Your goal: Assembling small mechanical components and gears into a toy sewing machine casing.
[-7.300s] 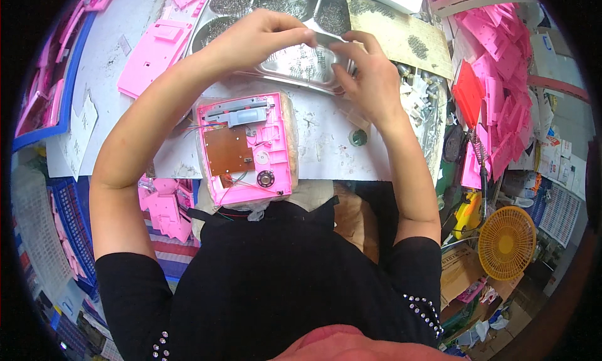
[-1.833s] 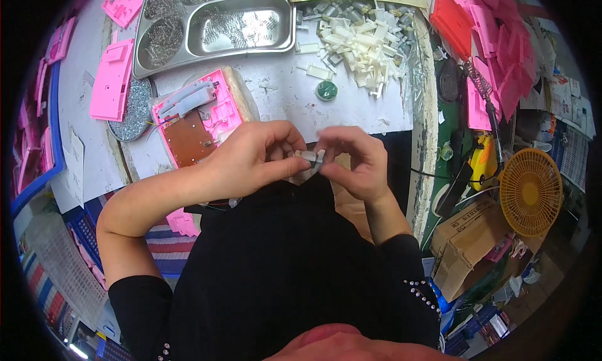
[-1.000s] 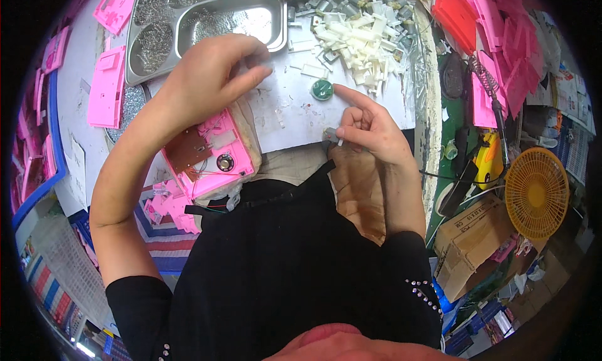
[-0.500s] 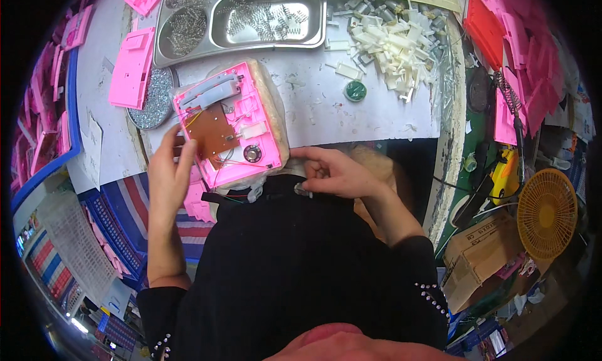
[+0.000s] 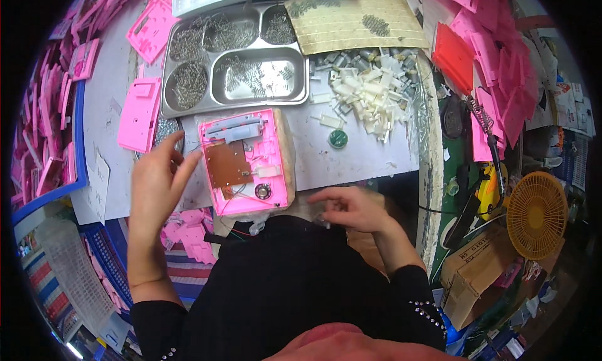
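A pink plastic housing rests on a plastic-wrapped pad at the table's near edge. Inside it are grey plastic parts, a brown circuit board, a white piece and a round black speaker, with thin wires among them. My left hand hovers off the housing's left side, thumb and fingers apart, nothing visible in it. To the right of the housing, my right hand is slightly blurred, with the index finger stretched out and the others bent. Beside its thumb shows a small shiny bit.
A metal tray of springs stands behind the housing. White plastic pieces are heaped at the right, near a green round container. A pink panel lies left. More pink parts crowd both sides; a yellow fan stands at right.
My left hand has come off the circuit board and moved left. The housing now sits straighter. My right hand has drawn away from the housing's edge, its index finger extended. The view has shifted.
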### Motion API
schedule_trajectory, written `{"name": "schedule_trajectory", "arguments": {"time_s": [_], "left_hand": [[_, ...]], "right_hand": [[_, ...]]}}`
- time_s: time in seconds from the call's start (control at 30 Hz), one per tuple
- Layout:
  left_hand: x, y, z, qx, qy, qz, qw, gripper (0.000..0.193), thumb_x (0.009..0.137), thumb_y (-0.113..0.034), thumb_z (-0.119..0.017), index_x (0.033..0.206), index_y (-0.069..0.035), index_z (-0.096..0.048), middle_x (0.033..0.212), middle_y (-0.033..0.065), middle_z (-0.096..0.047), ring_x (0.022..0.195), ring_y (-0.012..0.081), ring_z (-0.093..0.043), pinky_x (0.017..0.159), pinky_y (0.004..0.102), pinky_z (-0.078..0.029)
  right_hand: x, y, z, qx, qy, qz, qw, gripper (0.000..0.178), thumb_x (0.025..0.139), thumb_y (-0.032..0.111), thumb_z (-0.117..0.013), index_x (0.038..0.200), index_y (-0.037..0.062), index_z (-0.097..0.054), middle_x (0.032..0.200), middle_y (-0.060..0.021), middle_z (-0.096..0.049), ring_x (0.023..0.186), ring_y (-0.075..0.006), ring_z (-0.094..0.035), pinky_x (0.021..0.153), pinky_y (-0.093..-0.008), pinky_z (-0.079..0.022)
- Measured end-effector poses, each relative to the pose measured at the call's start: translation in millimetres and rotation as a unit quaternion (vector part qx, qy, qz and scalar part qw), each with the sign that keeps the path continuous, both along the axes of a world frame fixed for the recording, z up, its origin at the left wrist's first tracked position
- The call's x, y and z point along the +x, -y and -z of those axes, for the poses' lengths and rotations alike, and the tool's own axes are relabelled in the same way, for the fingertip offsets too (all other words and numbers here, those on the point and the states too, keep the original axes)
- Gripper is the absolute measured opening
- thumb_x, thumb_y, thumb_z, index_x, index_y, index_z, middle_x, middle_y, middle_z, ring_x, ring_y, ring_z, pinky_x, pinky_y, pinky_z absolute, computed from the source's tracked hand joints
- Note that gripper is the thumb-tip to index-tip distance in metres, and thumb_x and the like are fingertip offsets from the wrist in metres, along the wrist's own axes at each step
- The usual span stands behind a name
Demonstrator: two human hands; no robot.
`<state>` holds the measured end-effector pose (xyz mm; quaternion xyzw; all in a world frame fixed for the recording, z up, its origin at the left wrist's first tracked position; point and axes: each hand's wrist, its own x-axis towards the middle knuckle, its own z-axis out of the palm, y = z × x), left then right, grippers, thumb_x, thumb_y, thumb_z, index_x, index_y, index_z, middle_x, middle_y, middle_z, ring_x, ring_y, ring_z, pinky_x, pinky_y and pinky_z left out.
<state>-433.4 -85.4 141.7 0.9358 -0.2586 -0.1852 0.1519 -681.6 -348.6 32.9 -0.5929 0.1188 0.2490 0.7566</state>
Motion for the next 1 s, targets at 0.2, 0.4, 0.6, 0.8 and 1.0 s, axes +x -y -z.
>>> {"name": "schedule_trajectory", "arguments": {"time_s": [0.2, 0.4, 0.6, 0.8, 1.0], "left_hand": [[41.9, 142.5, 26.0, -0.258, 0.118, 0.255, 0.924, 0.018, 0.094, -0.016, -0.066, 0.105, -0.001, -0.065, 0.087, 0.0131, -0.065, 0.078, 0.0326, -0.065, 0.073, 0.0415, -0.052], [130.9, 212.4, 95.4, -0.274, 0.237, 0.137, 0.922, 0.025, 0.092, -0.01, -0.062, 0.115, -0.001, -0.067, 0.106, 0.0219, -0.071, 0.096, 0.0374, -0.07, 0.084, 0.0415, -0.055], [138.9, 224.7, 93.0, -0.23, 0.234, 0.157, 0.931, 0.019, 0.09, -0.014, -0.067, 0.107, -0.008, -0.074, 0.101, 0.0162, -0.073, 0.094, 0.0352, -0.07, 0.083, 0.0407, -0.056], [138.9, 227.0, 93.6, -0.207, 0.278, 0.17, 0.922, 0.019, 0.089, -0.017, -0.069, 0.105, -0.009, -0.074, 0.096, 0.0166, -0.073, 0.09, 0.0358, -0.07, 0.08, 0.0427, -0.056], [148.2, 226.4, 101.2, -0.247, 0.267, 0.177, 0.914, 0.017, 0.089, -0.017, -0.067, 0.101, -0.006, -0.073, 0.094, 0.0169, -0.073, 0.089, 0.0367, -0.07, 0.079, 0.0444, -0.056]], "right_hand": [[6.2, 28.6, -14.2, 0.081, 0.007, 0.128, 0.988, 0.022, 0.095, 0.006, -0.067, 0.116, 0.0006, -0.068, 0.076, 0.008, -0.057, 0.065, 0.0014, -0.048, 0.058, -0.0161, -0.037], [2.1, 27.6, -4.0, 0.081, 0.038, 0.141, 0.986, 0.021, 0.096, 0.006, -0.065, 0.117, 0.0003, -0.067, 0.076, 0.0069, -0.057, 0.062, 0.001, -0.047, 0.054, -0.0166, -0.036], [-3.1, 31.4, -2.2, 0.094, 0.017, 0.185, 0.978, 0.018, 0.096, 0.004, -0.066, 0.113, -0.0006, -0.068, 0.081, 0.0013, -0.064, 0.066, -0.0031, -0.055, 0.057, -0.0183, -0.044], [-10.9, 41.6, -10.1, -0.089, 0.051, 0.293, 0.951, 0.007, 0.091, 0.003, -0.071, 0.097, -0.0006, -0.068, 0.078, -0.0012, -0.068, 0.067, -0.0053, -0.06, 0.059, -0.0204, -0.048], [-3.2, 54.9, -13.3, -0.462, 0.076, 0.193, 0.862, 0.011, 0.082, 0.005, -0.07, 0.092, 0.0021, -0.065, 0.066, -0.0053, -0.061, 0.056, -0.0116, -0.057, 0.055, -0.0277, -0.046]]}}
